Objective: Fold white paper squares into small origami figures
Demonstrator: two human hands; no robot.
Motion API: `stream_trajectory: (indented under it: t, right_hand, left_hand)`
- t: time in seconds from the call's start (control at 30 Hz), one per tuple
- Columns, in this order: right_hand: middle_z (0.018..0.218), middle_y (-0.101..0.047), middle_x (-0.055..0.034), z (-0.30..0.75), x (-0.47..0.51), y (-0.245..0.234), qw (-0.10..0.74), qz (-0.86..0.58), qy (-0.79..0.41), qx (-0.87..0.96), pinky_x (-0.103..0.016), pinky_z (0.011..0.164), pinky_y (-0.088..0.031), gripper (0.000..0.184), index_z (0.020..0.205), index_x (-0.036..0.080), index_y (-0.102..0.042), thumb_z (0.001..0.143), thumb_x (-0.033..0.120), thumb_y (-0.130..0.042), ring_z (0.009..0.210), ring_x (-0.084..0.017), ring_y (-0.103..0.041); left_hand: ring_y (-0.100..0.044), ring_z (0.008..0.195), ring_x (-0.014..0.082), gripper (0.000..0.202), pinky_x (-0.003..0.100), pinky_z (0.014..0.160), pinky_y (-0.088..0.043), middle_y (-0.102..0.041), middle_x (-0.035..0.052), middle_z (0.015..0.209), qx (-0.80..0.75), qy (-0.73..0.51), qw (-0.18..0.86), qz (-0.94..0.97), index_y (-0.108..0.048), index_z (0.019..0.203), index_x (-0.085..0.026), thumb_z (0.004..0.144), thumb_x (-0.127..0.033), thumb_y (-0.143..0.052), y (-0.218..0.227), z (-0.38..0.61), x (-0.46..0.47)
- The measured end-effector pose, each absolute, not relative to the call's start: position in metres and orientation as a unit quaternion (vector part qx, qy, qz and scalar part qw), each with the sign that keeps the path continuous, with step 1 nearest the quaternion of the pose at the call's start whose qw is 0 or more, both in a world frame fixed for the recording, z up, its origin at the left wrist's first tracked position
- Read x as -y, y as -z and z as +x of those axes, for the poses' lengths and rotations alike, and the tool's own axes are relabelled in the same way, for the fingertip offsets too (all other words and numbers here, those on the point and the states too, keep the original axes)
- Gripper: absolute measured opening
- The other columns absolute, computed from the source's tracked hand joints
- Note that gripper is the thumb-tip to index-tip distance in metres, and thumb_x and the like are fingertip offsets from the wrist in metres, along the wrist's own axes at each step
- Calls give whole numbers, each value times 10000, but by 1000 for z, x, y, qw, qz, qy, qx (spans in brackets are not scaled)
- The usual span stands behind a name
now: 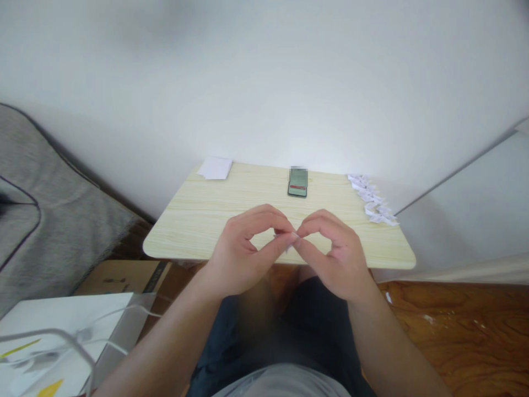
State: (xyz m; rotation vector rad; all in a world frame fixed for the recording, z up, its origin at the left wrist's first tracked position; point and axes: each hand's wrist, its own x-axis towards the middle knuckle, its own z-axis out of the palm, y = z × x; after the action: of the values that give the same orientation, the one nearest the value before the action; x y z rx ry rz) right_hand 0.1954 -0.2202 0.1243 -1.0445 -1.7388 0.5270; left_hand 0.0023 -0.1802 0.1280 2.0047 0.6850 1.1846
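Between my fingertips is a small piece of folded white paper point(289, 242), mostly hidden by the fingers. My left hand point(250, 248) pinches it from the left with thumb and index finger. From the other side my right hand point(334, 248) pinches it too, and the two hands' fingertips meet. Both hands are over the near edge of a pale wood-grain table point(182, 220). Several folded white paper pieces point(372, 199) lie in a row at the table's right. At its back left sits a stack of white paper sheets point(217, 167).
A phone point(298, 182) lies at the table's back middle, against the white wall point(264, 82). To the left are a grey sofa point(61, 193), a cardboard box point(119, 275) and a white surface with white cables point(70, 336). Wooden floor point(467, 325) shows at right.
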Motion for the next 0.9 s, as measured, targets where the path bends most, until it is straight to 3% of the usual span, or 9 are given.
stream_trajectory:
  t: [0.17,0.47,0.9]
  right_hand:
    - [911,-676,-2,198,220,-119,505,-456,-254,687,-333,822,-478,35,916,234,-677,949,241,-687,876,-177,-625]
    - [872,-667,5,196,216,-116,516,-455,-316,653,-328,828,-469,50,925,231,-697,946,276,-693,847,-172,-605]
    - [824,-673,4,197,217,-116,510,-467,-317,648,-319,779,-465,87,868,227,-710,942,266,-688,802,-169,-601]
  left_hand:
    - [-644,937,195,104,359,871,-497,-702,63,997,-281,-466,377,749,-735,1017,-206,916,-219,-715,-118,-4,177]
    - [-617,844,181,57,346,795,-463,-682,50,894,-303,-472,369,742,-720,890,-190,932,-207,-685,-112,-6,176]
    - [-603,831,180,117,334,791,-464,-675,55,865,-299,-455,393,741,-702,873,-180,946,-266,-670,-112,-1,176]
